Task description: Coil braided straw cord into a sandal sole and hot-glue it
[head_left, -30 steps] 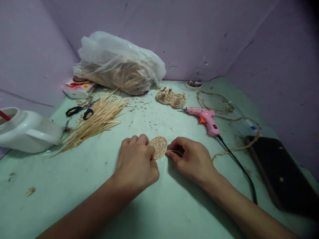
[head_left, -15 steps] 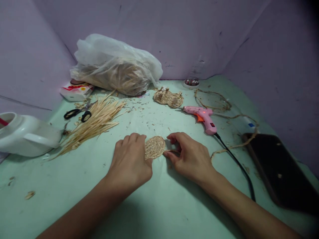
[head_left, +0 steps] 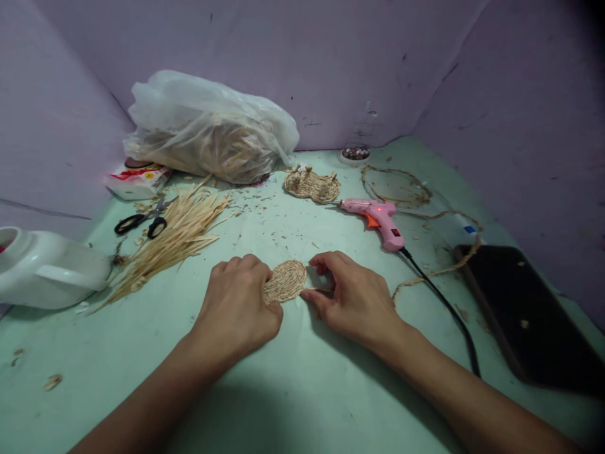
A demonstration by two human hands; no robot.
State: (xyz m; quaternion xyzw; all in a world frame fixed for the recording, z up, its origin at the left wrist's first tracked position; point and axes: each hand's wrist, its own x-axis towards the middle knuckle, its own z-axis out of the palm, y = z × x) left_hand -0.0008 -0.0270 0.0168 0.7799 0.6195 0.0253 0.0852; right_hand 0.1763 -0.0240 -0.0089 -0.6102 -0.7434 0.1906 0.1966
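A flat coiled mat of braided straw (head_left: 286,281) lies in front of me on the green table. My left hand (head_left: 241,295) is closed round its left end, hiding that part. At the mat's right edge, my right hand (head_left: 347,290) holds the loose braided cord between thumb and fingers. This cord (head_left: 435,273) reappears beyond the right hand and loops back across the table. Past my hands lies a pink glue gun (head_left: 378,217) with a lit red light. Another coiled straw piece (head_left: 312,186) with small white bits on top sits by its nozzle.
On the left are black-handled scissors (head_left: 142,222), a bundle of straw strips (head_left: 174,243) and a white plastic jug (head_left: 57,268). A plastic bag of fibre (head_left: 217,132) leans on the back wall. A dark phone-like slab (head_left: 524,315) and the glue gun's cable (head_left: 449,302) lie right.
The whole view has shifted slightly, so things appear a little further left. Both hands keep their hold on the mat and cord, with barely any change in pose.
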